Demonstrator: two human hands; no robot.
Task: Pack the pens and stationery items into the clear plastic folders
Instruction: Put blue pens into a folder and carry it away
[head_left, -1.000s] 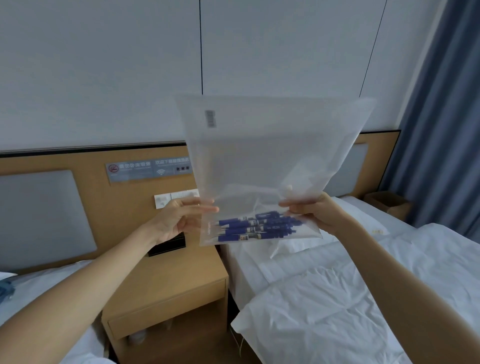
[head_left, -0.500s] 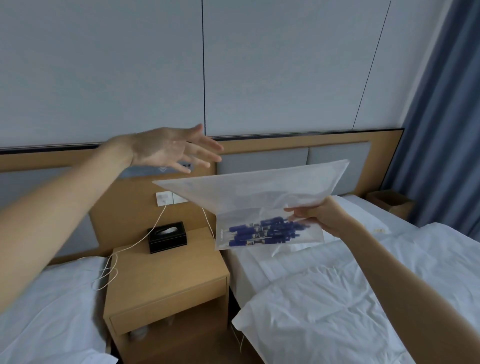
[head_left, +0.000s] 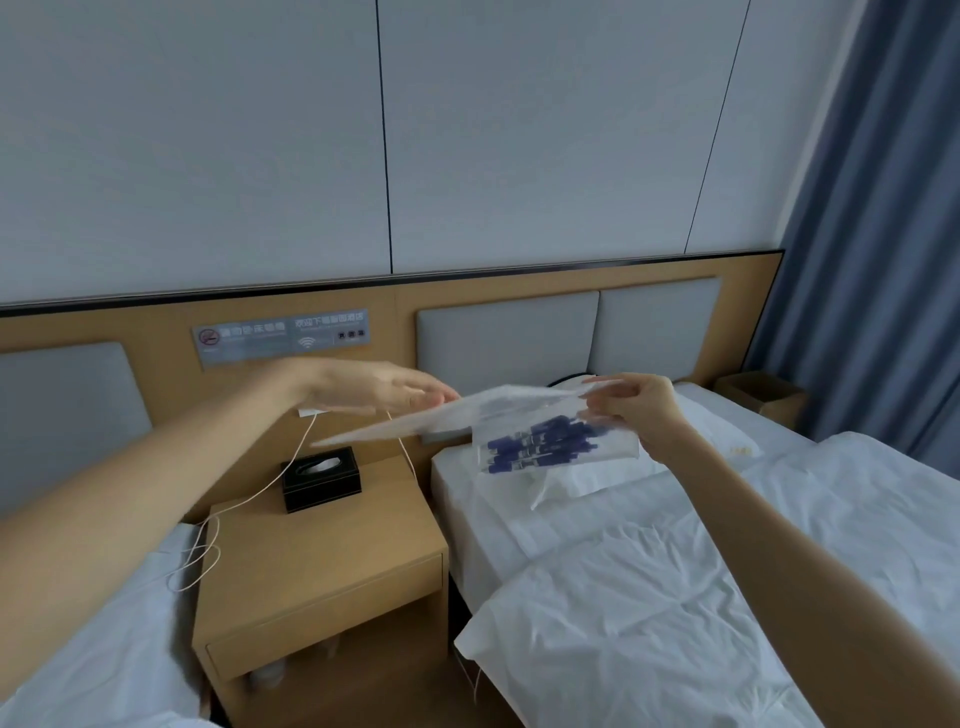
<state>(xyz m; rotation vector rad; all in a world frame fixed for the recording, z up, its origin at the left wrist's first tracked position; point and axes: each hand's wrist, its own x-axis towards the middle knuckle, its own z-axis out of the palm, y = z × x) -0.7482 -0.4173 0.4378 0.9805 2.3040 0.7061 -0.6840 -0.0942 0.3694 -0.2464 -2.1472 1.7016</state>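
Folder: the clear plastic folder (head_left: 467, 415) is held in the air between the two hands, above the bed (head_left: 675, 571) and nightstand (head_left: 322, 561), its upper part folded flat toward the left.
Pens: blue pens (head_left: 540, 447) lie bunched in the folder's lower part.
Right hand (head_left: 636, 410): pinches the folder's right edge.
Left hand (head_left: 384, 387): fingers straight, fingertips at the folder's folded top; motion-blurred.

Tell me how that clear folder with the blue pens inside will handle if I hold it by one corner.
Probably floppy: the clear plastic folder bends over where the right hand pinches it. Likely bottom-heavy, since the blue pens bunch in the hanging part. The pens may slide if it tilts. The left hand, fingers straight, is at its free edge.
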